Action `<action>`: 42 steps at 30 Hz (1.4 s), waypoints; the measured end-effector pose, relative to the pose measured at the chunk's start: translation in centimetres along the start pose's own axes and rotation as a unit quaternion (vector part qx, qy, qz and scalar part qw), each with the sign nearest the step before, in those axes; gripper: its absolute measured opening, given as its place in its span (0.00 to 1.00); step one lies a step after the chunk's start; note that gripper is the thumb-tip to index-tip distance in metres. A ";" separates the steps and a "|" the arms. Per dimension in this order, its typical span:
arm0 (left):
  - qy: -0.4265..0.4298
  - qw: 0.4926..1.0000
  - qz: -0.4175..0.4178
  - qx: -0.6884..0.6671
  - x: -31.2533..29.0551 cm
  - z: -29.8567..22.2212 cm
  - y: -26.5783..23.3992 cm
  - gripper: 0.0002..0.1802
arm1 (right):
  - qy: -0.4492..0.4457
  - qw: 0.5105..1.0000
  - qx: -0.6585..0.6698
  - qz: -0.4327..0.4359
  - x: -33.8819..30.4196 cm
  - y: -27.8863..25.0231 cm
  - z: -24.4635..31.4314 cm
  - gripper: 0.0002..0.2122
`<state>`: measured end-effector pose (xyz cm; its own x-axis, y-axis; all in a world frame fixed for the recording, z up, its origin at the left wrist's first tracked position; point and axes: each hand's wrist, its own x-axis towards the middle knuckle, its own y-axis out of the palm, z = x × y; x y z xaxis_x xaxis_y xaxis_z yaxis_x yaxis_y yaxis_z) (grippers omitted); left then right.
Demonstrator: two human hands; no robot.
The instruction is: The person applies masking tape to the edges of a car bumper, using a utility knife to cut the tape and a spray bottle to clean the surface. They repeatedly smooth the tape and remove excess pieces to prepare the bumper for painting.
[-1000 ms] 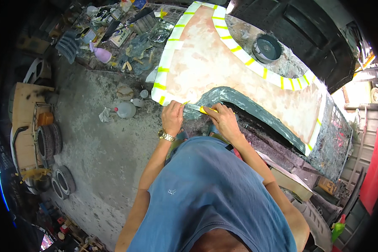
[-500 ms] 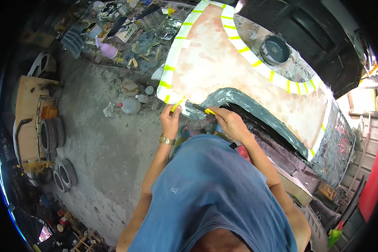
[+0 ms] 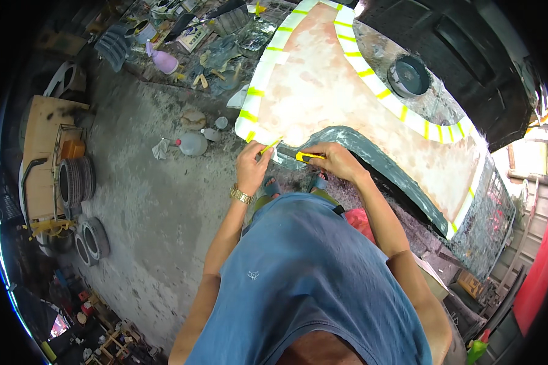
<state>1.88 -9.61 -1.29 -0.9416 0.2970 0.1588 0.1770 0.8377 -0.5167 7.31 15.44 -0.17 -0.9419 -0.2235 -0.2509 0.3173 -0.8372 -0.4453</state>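
In front of me lies a large fender-shaped panel (image 3: 341,97), blotchy cream and tan, with a grey-green edge along its near curve. White strips (image 3: 265,70) line its border, crossed by short yellow-green tape pieces (image 3: 256,92). My left hand (image 3: 249,167), wearing a gold watch on the wrist, pinches a thin yellow tape strip (image 3: 270,147) at the panel's near left corner. A yellow utility knife (image 3: 309,157) is gripped in my right hand (image 3: 338,162), its dark front end pointing left toward that strip. Knife and strip are close; whether they touch I cannot tell.
A round dark tub (image 3: 409,76) stands beyond the panel's inner curve. At the far left, a cluttered bench holds a pink spray bottle (image 3: 163,61). On the floor are a white jug (image 3: 193,144) and several tires (image 3: 95,237). A black car part (image 3: 438,42) rises behind.
My left hand has moved slightly right, bringing the yellow strip nearer the knife. The knife has turned to show more of its yellow handle. The whole view has shifted a little.
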 end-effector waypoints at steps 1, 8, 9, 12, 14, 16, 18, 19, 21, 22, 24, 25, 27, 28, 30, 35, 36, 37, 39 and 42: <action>0.000 1.000 0.005 -0.002 0.1 -0.1 -0.1 0.07 | -0.024 1.000 -0.018 -0.002 0.2 0.0 -0.2 0.15; 0.013 0.999 0.037 0.004 1.0 -0.2 -0.5 0.07 | 0.013 0.994 0.030 0.104 1.8 -0.2 0.9 0.16; 0.013 0.999 0.042 0.002 1.1 -0.2 -0.6 0.08 | 0.047 0.991 0.043 0.118 1.8 -0.3 1.4 0.16; -0.003 0.999 0.049 -0.005 1.4 -0.1 -0.7 0.08 | 0.113 0.975 0.115 0.155 1.7 -0.4 2.5 0.16; -0.012 0.999 0.052 -0.009 1.6 0.0 -0.8 0.08 | 0.122 0.958 0.196 0.168 1.3 -0.1 3.0 0.16; -0.015 0.999 0.047 -0.007 2.0 0.1 -1.1 0.08 | 0.106 0.970 0.162 0.148 0.4 -0.1 3.1 0.17; -0.009 0.999 0.044 -0.009 2.1 0.1 -1.5 0.08 | 0.077 0.985 0.101 0.118 -1.0 -0.8 2.9 0.17; -0.002 0.999 0.040 -0.011 2.3 0.1 -1.6 0.08 | 0.100 0.986 0.077 0.106 -1.3 -1.0 2.7 0.16; -0.012 0.999 0.025 -0.020 2.4 0.2 -1.8 0.08 | 0.043 0.998 -0.010 0.052 -2.1 -1.4 2.3 0.15; -0.019 0.999 0.018 -0.022 2.4 0.2 -1.9 0.08 | 0.043 0.997 -0.059 0.031 -2.3 -1.5 2.2 0.15; -0.021 0.999 0.008 -0.029 2.5 0.5 -2.2 0.09 | 0.026 0.999 -0.022 0.004 -2.2 -1.2 2.0 0.15; -0.026 0.999 0.002 -0.028 2.7 0.6 -2.5 0.09 | 0.018 1.000 -0.012 -0.016 -2.0 -1.0 2.1 0.15; -0.025 0.999 -0.013 -0.039 2.8 0.8 -3.0 0.09 | -0.001 0.999 -0.007 -0.048 -1.4 -0.3 2.4 0.14; -0.025 0.999 -0.021 -0.041 2.9 0.9 -3.3 0.09 | 0.012 0.999 0.034 -0.037 -1.2 -0.3 2.5 0.15; -0.042 0.998 -0.027 -0.039 2.9 1.1 -3.9 0.10 | 0.077 0.991 0.113 -0.005 -1.2 0.1 2.8 0.15; -0.039 0.995 -0.089 -0.031 1.9 1.1 -3.9 0.11 | -0.053 0.988 -0.066 -0.129 -1.0 1.2 2.7 0.15; -0.039 0.992 -0.111 -0.042 1.7 1.0 -3.8 0.12 | -0.083 0.983 -0.085 -0.138 -1.1 1.3 2.5 0.15; -0.052 0.989 -0.130 -0.057 1.4 0.9 -3.6 0.13 | -0.080 0.982 -0.104 -0.133 -1.1 1.4 2.2 0.15; -0.052 0.984 -0.156 -0.073 0.8 0.5 -3.6 0.12 | -0.097 0.975 -0.155 -0.128 -0.9 1.5 1.9 0.16; -0.032 0.984 -0.176 -0.021 0.2 -0.1 -4.0 0.10 | -0.137 0.956 -0.229 -0.121 0.0 1.7 1.7 0.18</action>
<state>1.01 -12.89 0.86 -0.9628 -0.0434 0.2669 -0.1526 0.9022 -0.4035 7.70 13.20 0.52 -0.9673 -0.2267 0.1140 0.0428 -0.5885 -0.8074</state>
